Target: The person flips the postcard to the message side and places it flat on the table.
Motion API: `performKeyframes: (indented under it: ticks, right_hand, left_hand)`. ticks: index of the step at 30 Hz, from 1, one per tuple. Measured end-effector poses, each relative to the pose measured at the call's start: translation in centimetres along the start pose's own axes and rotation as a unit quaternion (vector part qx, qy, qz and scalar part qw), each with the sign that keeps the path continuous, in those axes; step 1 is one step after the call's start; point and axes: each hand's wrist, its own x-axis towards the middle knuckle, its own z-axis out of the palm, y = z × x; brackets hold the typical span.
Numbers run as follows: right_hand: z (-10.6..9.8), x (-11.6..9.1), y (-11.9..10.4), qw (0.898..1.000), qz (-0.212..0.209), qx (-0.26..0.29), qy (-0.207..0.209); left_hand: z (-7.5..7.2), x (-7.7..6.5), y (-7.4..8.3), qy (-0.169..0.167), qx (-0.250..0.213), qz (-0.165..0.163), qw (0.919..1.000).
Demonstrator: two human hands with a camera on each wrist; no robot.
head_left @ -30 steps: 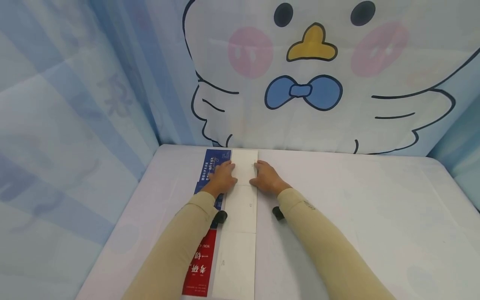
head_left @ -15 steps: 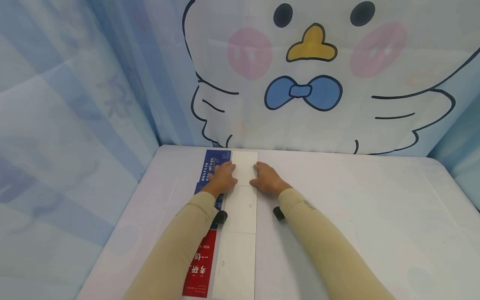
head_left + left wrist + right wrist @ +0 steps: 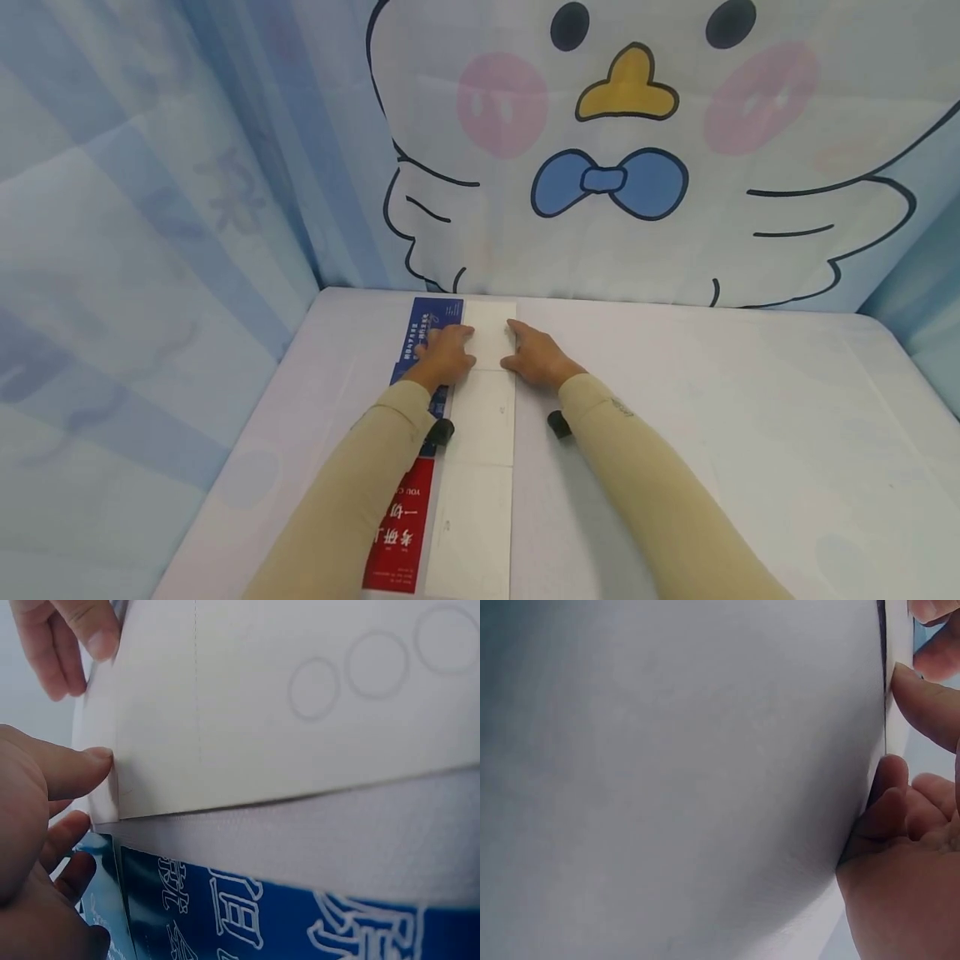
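White cards lie end to end in a column on the table, with the far card (image 3: pixel 492 337) between my two hands. At its left edge rests my left hand (image 3: pixel 446 358), with fingers over the blue card beside it. The left thumb (image 3: pixel 82 769) touches the white strip near the seam in the left wrist view. On the opposite edge, my right hand (image 3: pixel 536 357) touches the same card with thumb and index finger. Some right fingers (image 3: pixel 889 814) are bent close to the card's edge in the right wrist view. The middle white card (image 3: pixel 480 417) shows faint small marks.
Left of the white column runs a row of blue cards (image 3: pixel 435 310) and a red card (image 3: pixel 402 529) with white lettering, partly covered by the left sleeve (image 3: pixel 360 492). The pale tabletop (image 3: pixel 712 433) extends right. A cartoon-printed curtain (image 3: pixel 637 258) hangs behind the far edge.
My right index finger has straightened slightly and reaches a little farther onto the far white card. The cards and my left hand look unmoved.
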Motion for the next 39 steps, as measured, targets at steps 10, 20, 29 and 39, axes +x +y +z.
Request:
performKeyframes:
  ticks: [10, 20, 29, 39]
  right_hand:
    - [-0.2, -1.5, -0.7, 0.999, -0.033, 0.020, 0.033]
    - [-3.8, -6.3, -1.2, 0.995, -0.085, 0.020, 0.051]
    - [-4.0, -11.3, -2.0, 0.988, -0.134, 0.028, 0.071]
    - [-0.3, -16.6, -2.9, 0.979, -0.182, 0.053, 0.072]
  left_hand:
    - [-1.0, -2.0, -0.1, 0.040, 0.007, 0.043, 0.9983]
    - [-6.6, -7.0, -1.6, 0.072, 0.034, 0.096, 0.9921]
    - [-7.4, -14.7, -4.7, 0.079, -0.054, 0.137, 0.9859]
    - [-6.0, -19.6, -5.2, 0.048, -0.057, 0.174, 0.9819]
